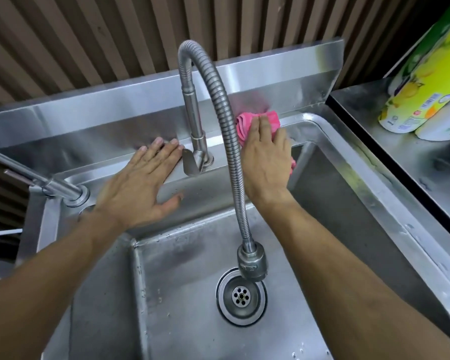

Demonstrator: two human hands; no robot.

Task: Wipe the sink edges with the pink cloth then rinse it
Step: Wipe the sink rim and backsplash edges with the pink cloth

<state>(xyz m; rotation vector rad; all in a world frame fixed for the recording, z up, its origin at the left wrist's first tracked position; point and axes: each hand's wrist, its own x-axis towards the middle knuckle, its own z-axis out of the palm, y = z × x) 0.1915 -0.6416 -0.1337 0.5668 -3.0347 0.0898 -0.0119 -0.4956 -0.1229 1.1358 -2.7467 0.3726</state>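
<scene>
At the far left a second, straight steel tap (pixel 40 181) angles in over the sink's corner. Your left hand (pixel 140 183) lies flat and open on the back ledge of the stainless steel sink (pixel 369 183), gripping nothing, just left of the flexible ribbed steel faucet (pixel 225 120) arching over the round drain (pixel 240 297). Your right hand (pixel 266 157) presses the crumpled pink cloth (pixel 247 123) onto the back rim, fingers laid over it, below the steel splashback. Brown slatted wall panels (pixel 89 40) rise behind. On the steel counter (pixel 413 152) at right lie yellow-green wrapped paper rolls (pixel 421 89).
</scene>
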